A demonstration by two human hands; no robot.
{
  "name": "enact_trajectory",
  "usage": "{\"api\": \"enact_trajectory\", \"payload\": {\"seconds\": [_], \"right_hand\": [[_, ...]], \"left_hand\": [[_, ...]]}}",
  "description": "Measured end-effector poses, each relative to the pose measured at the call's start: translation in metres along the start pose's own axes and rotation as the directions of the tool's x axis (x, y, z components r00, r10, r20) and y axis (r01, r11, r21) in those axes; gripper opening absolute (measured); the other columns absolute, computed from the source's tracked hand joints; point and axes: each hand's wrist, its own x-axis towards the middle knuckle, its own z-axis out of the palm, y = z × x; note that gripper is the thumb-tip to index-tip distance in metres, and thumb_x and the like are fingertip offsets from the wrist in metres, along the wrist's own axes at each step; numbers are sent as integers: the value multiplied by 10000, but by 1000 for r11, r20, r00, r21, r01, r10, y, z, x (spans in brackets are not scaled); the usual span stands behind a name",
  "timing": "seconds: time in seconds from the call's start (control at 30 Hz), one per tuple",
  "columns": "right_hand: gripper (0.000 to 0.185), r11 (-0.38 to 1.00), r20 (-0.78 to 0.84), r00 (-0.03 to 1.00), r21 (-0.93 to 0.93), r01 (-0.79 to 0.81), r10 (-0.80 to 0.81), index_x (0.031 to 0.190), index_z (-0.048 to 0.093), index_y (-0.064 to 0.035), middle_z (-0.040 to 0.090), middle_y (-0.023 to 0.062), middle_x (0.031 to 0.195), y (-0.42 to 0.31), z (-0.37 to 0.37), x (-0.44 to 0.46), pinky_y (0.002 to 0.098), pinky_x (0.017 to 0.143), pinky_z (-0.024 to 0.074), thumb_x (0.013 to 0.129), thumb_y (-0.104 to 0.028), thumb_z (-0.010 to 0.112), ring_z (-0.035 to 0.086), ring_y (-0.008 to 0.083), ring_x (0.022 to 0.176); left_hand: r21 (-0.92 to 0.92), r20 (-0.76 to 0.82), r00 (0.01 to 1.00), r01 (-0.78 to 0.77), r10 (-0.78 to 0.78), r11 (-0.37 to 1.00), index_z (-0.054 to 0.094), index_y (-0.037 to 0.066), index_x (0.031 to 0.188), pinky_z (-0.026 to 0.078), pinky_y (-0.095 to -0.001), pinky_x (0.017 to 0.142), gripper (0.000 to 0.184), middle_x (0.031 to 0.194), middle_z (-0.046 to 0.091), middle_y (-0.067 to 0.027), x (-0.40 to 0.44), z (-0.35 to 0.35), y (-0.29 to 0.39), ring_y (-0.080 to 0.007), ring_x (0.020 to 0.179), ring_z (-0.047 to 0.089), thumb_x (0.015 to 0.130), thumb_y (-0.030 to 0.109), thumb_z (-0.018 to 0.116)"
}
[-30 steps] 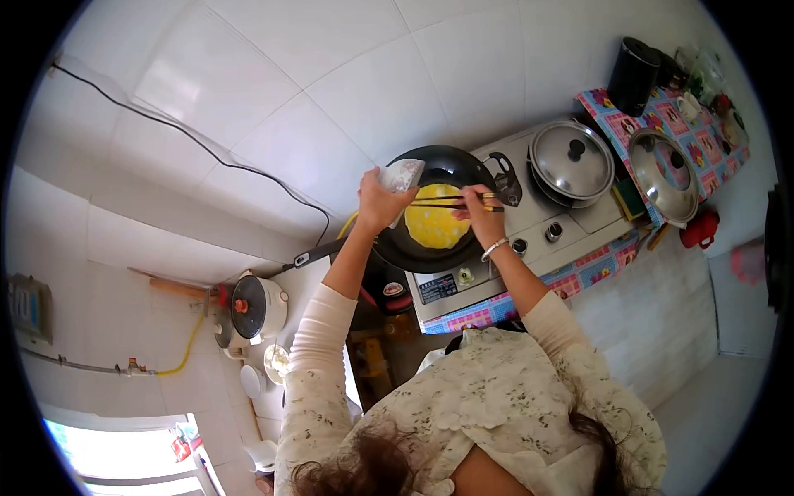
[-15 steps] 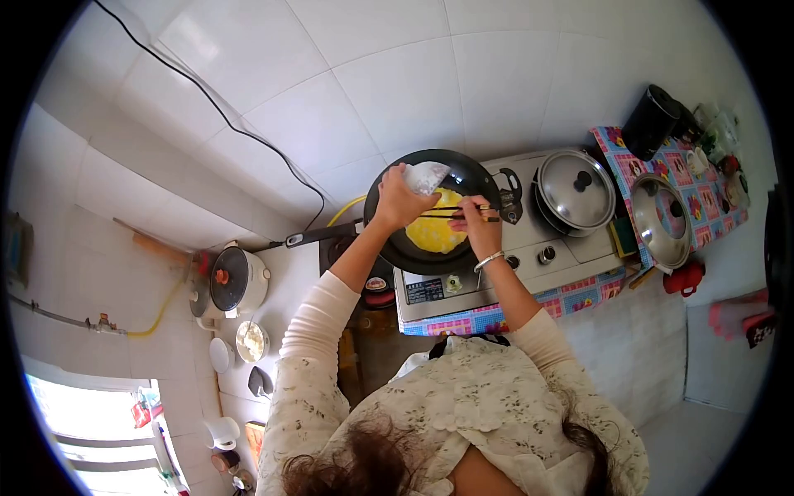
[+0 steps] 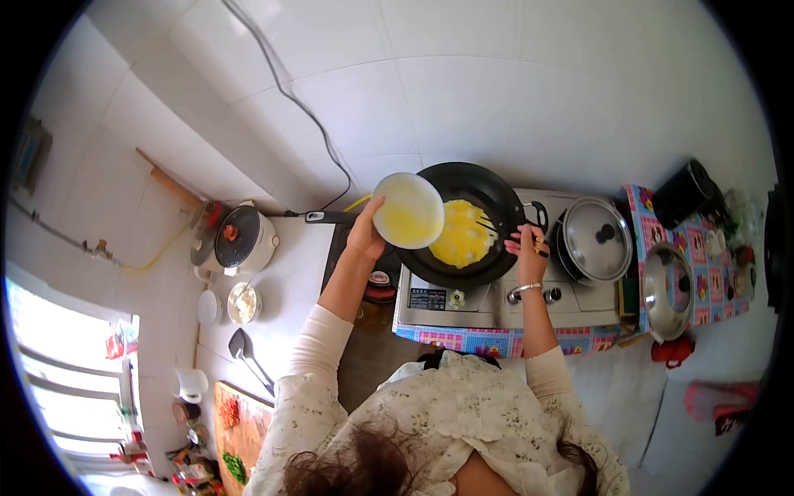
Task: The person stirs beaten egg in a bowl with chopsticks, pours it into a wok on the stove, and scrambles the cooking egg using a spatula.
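My left hand (image 3: 365, 236) grips a white bowl (image 3: 408, 211) by its left rim. The bowl is tipped so its inside shows, with a thin yellow coating of egg. To its right, a sheet of yellow egg (image 3: 460, 240) lies in the black frying pan (image 3: 463, 178) on the stove. My right hand (image 3: 528, 248), at the pan's right rim, is closed around dark chopsticks (image 3: 488, 223). Their tips are at the right edge of the egg.
On the gas stove (image 3: 504, 310) a pot with a steel lid (image 3: 597, 238) stands to the right. Another lid (image 3: 668, 289) leans beyond it. At left are an electric cooker (image 3: 246, 240), a bowl of white food (image 3: 243, 302), a spatula (image 3: 240, 345) and a cutting board (image 3: 248, 417).
My left hand has moved the bowl left, off the egg, and turned its inside into view. My right hand has shifted right with the chopsticks. The camera view has also shifted.
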Motion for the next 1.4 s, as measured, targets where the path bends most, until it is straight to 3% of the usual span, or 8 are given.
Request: {"api": "enact_trajectory", "payload": {"seconds": [0.17,0.27,0.43,0.53,0.73,0.97,1.17,1.4], "right_hand": [[242,987,50,999,-159,5,3,918,612,-16,635,80,727,-19,8,-4,221,486,461,887,-248,552,595,118,530],[260,925,174,981,-351,146,-89,974,620,-42,638,75,829,-13,0,3,226,528,478,930,-252,473,609,126,574],[332,961,459,888,-232,148,-26,1001,589,20,632,90,820,-17,9,-9,217,554,488,966,-272,435,609,117,617],[310,973,667,738,-219,71,97,998,592,36,644,94,817,-12,25,-22,216,570,494,950,-248,477,619,119,624],[256,927,605,776,-368,77,176,956,632,49,671,88,818,-5,49,-17,210,582,516,919,-182,531,639,104,638],[235,913,408,909,-398,90,89,955,620,26,652,98,814,6,36,19,214,580,501,933,-170,491,629,124,636],[233,873,203,972,-445,198,-118,980,620,19,651,95,827,-10,43,14,212,581,489,929,-175,500,625,121,649],[224,897,39,991,-422,133,-129,974,628,17,656,88,822,13,51,13,222,589,495,916,-172,523,627,124,642]], "left_hand": [[-410,-74,997,-61,34,910,505,10,1195,393,-402,979,460,1163,575,-120,-37,-23,-6,-282,1089,528,794,227,560],[-573,-201,976,-188,85,798,497,16,1195,381,-424,990,504,1175,565,-129,-68,-53,-21,-302,1094,520,724,186,553],[-571,-487,853,-471,185,672,503,12,1148,368,-456,1004,541,1155,556,-134,-123,-116,-39,-319,1102,506,617,107,537],[-516,-596,777,-564,203,644,502,9,1141,373,-456,1017,556,1134,569,-134,-146,-164,-43,-321,1084,522,588,53,532],[-455,-656,731,-583,190,673,510,43,1151,392,-510,990,560,1134,561,-136,-167,-257,-48,-326,1103,517,594,89,539],[-361,-836,544,-646,73,672,558,35,993,501,-400,798,436,975,580,-92,-168,-376,-51,-275,881,579,558,64,555],[-396,-819,570,-649,70,649,558,21,974,488,-404,798,411,958,579,-109,-155,-411,-43,-281,869,571,564,51,557],[-359,-835,544,-658,88,662,562,16,957,486,-397,832,387,961,580,-115,-143,-413,-40,-281,892,572,572,54,557]]}}
